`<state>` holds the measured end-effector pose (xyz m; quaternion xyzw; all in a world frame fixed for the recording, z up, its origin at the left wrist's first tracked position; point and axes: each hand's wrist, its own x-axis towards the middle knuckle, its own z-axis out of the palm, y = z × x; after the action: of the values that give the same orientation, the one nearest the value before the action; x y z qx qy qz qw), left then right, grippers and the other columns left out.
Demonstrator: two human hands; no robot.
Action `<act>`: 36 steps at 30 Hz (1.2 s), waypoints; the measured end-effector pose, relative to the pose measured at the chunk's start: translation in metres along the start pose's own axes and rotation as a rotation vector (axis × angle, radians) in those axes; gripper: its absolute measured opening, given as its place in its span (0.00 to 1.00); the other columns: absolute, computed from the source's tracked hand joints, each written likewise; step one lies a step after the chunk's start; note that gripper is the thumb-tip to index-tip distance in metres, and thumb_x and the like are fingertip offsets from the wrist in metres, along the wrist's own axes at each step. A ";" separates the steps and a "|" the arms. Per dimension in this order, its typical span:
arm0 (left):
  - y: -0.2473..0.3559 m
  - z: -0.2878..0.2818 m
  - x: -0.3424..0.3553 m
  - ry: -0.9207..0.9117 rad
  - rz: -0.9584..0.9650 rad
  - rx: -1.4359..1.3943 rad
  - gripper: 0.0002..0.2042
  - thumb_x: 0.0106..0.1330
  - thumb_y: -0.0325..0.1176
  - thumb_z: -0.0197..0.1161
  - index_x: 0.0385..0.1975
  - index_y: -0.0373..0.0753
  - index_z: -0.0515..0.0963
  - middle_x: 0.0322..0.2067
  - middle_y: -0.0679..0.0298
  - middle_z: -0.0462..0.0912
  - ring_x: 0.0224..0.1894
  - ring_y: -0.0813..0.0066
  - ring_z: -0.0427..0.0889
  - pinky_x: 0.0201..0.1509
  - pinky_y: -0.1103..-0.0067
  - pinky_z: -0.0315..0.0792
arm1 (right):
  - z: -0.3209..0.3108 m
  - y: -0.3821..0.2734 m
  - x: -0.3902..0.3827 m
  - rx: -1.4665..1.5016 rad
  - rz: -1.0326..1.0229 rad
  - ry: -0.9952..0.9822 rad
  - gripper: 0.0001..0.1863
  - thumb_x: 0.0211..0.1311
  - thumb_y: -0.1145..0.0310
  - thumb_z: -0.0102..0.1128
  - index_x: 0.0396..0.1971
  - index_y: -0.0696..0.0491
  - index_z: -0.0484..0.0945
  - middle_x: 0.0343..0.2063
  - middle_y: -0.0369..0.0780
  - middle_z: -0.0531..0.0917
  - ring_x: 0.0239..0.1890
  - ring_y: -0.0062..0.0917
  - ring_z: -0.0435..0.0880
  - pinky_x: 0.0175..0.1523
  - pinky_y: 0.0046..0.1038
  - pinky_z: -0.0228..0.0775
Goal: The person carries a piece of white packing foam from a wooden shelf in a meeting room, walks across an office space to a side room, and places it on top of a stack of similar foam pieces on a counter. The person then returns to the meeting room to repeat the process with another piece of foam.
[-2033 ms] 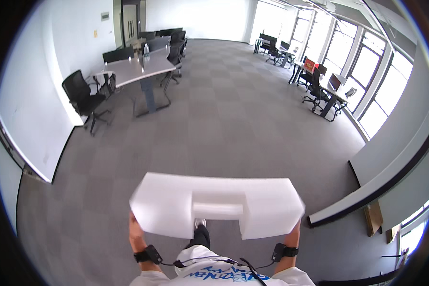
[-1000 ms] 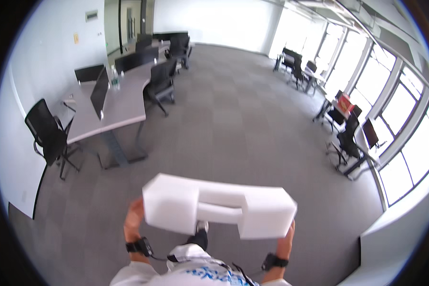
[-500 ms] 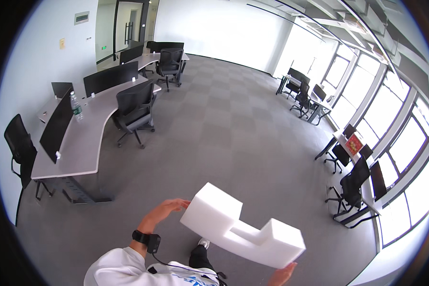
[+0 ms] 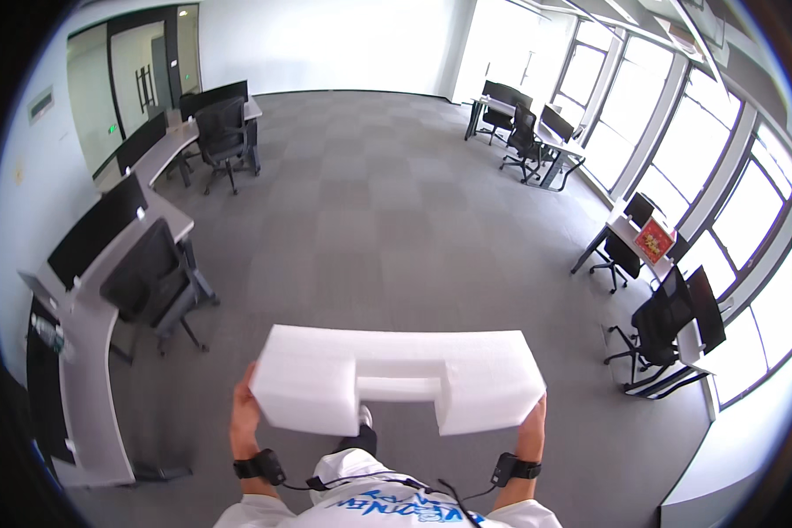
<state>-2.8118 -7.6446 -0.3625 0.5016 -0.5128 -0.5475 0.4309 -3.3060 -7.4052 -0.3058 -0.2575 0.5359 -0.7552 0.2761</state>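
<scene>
- Grey carpet (image 4: 396, 255) with a checkered pattern, covering the floor
- Curved pale desk (image 4: 95, 387) at the left, topped by black dividers (image 4: 97, 231)
- Clear plastic bottle (image 4: 47, 334) on that desk
- Black office chair (image 4: 154, 277) beside the same desk
- Red box (image 4: 655, 239) on a smaller desk at the right, near tall windows (image 4: 691, 145)
- Another black chair (image 4: 658, 327) nearer, also at the right
- Glass door (image 4: 141, 75) with dark handles, back left
- White wall (image 4: 326, 44) at the far end

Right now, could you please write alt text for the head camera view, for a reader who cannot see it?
A person holds a white notched block by its two ends, above a grey floor. Office desks and black chairs stand along both sides, with tall windows on the right.
</scene>
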 end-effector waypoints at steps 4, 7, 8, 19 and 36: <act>0.056 0.104 0.162 -0.390 0.018 -0.488 0.16 0.75 0.37 0.54 0.54 0.32 0.77 0.57 0.65 0.78 0.57 0.75 0.76 0.63 0.80 0.65 | 0.015 0.036 0.133 -0.243 0.027 0.118 0.12 0.64 0.78 0.52 0.43 0.63 0.82 0.41 0.37 0.82 0.43 0.17 0.78 0.45 0.20 0.70; 0.111 0.183 0.259 -0.440 0.118 -0.032 0.19 0.76 0.43 0.53 0.56 0.34 0.77 0.58 0.62 0.78 0.61 0.70 0.74 0.67 0.74 0.64 | 0.033 0.037 0.217 -0.072 0.035 0.287 0.15 0.73 0.67 0.49 0.42 0.62 0.81 0.36 0.34 0.83 0.38 0.17 0.79 0.41 0.19 0.69; 0.108 0.207 0.299 -0.501 0.108 -0.044 0.20 0.76 0.43 0.53 0.57 0.34 0.76 0.58 0.61 0.77 0.62 0.70 0.73 0.67 0.74 0.63 | 0.034 0.048 0.251 -0.064 0.037 0.291 0.15 0.73 0.67 0.49 0.42 0.62 0.81 0.36 0.34 0.83 0.38 0.17 0.79 0.41 0.19 0.69; 0.075 0.388 0.651 -0.376 0.018 0.090 0.27 0.64 0.28 0.66 0.63 0.33 0.68 0.61 0.59 0.74 0.63 0.69 0.72 0.63 0.72 0.70 | 0.079 0.171 0.649 -0.251 0.166 0.040 0.20 0.58 0.74 0.64 0.51 0.63 0.78 0.45 0.38 0.83 0.47 0.23 0.79 0.56 0.25 0.67; 0.144 0.681 1.236 -0.560 -0.004 0.028 0.30 0.74 0.57 0.50 0.63 0.38 0.72 0.58 0.63 0.78 0.61 0.72 0.74 0.66 0.75 0.63 | 0.139 0.230 1.245 -0.299 0.143 0.128 0.24 0.64 0.71 0.60 0.60 0.61 0.71 0.57 0.42 0.77 0.56 0.25 0.76 0.61 0.31 0.68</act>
<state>-3.6478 -8.7902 -0.3715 0.3377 -0.6186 -0.6585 0.2642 -4.0684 -8.4242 -0.3680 -0.2084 0.6757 -0.6602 0.2533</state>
